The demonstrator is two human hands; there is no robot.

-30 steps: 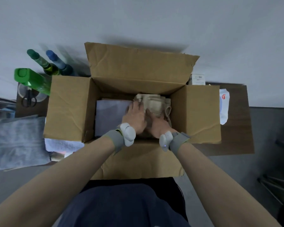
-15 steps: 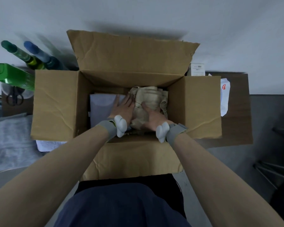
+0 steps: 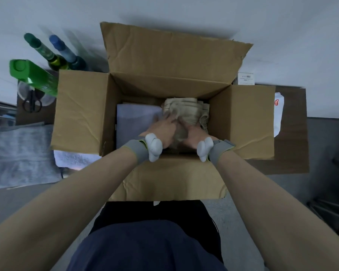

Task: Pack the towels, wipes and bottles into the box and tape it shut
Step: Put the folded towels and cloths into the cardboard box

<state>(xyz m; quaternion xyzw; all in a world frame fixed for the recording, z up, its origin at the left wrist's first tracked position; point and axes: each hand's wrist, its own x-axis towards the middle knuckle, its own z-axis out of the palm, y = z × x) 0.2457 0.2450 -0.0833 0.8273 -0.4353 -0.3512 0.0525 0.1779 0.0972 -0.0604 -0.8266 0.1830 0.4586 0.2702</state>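
An open cardboard box [image 3: 82, 112] stands in front of me with all its flaps out. Inside lie a pale lilac towel [image 3: 137, 118] on the left and a folded beige towel [image 3: 186, 108] on the right. My left hand [image 3: 164, 128] and my right hand [image 3: 192, 133] both press on the near part of the beige towel, fingers stretched forward. Left of the box stand a green bottle [image 3: 33, 77], a green-capped bottle [image 3: 41, 49] and a blue-capped bottle [image 3: 63, 49]. A white wipes packet [image 3: 278, 114] lies right of the box.
A grey towel [image 3: 20, 153] lies at the left, and a white towel [image 3: 72, 159] peeks out under the left flap. Scissors [image 3: 31, 100] stand in a clear cup. A small white carton [image 3: 246, 78] sits behind the right flap on the brown table [image 3: 294, 133].
My left hand slid off the lilac towel's edge onto the beige towel. Both hands stay inside the box, and the beige towel looks pushed down and bunched.
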